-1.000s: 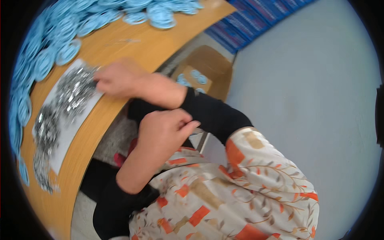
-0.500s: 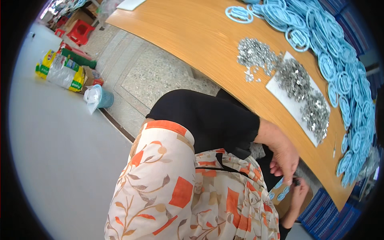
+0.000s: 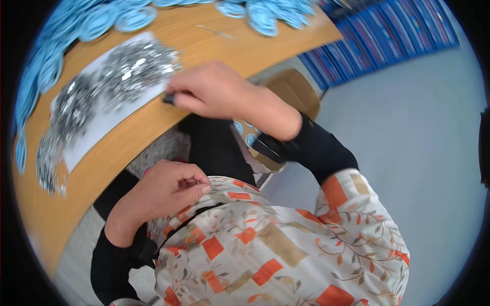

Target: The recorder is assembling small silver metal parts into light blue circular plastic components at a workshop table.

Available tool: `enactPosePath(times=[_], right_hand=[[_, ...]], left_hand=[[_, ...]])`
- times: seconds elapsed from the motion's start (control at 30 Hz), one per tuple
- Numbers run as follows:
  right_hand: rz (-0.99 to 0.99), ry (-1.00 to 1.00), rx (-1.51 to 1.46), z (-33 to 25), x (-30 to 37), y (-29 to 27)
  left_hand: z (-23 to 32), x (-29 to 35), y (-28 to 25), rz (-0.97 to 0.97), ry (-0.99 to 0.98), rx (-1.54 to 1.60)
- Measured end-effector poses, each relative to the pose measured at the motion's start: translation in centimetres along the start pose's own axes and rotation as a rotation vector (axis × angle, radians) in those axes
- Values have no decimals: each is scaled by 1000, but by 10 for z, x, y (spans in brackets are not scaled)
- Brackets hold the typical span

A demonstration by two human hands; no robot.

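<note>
My right hand (image 3: 212, 91), blurred by motion, is over the table's near edge, beside the white sheet (image 3: 87, 145) covered with small shiny silver pieces (image 3: 127, 71). Its fingers are curled, and a small black thing (image 3: 168, 98) shows at the fingertips; whether it is held or worn cannot be made out. Close to my lap, my left hand (image 3: 162, 187) has its thumb and fingers drawn together in a pinch. Whatever lies between them is too small to name.
Light-blue oval pieces (image 3: 97, 23) lie heaped along the table's (image 3: 250, 58) far side. A thin needle-like tool (image 3: 214, 31) rests near them. Right of my knees stands a cardboard box (image 3: 293, 89) with blue oval pieces inside. Blue folders (image 3: 377, 41) line the back right.
The view has swung to the right. My right hand has come up from beside the box to the table edge by the silver pieces. My left hand is now over my lap.
</note>
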State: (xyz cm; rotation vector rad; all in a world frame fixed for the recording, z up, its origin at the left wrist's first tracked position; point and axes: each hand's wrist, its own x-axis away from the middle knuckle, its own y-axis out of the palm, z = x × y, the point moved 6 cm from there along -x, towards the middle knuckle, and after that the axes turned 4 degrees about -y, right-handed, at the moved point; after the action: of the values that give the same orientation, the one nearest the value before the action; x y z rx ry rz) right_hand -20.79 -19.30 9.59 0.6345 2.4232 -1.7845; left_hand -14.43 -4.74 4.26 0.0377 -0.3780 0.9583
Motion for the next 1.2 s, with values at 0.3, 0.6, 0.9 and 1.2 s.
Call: enactPosePath(times=[0.3,0.6,0.9,1.2], right_hand=[[622,100,352,66,18,-96],[682,454,574,79,32,-145],[691,446,571,96,25,-124],[832,299,272,137,31,-118]], left_hand=[[55,-48,43,-90,218,29],[93,-79,94,-272,358,64],[93,-92,113,-211,129,189],[69,-107,128,-617,15,370]])
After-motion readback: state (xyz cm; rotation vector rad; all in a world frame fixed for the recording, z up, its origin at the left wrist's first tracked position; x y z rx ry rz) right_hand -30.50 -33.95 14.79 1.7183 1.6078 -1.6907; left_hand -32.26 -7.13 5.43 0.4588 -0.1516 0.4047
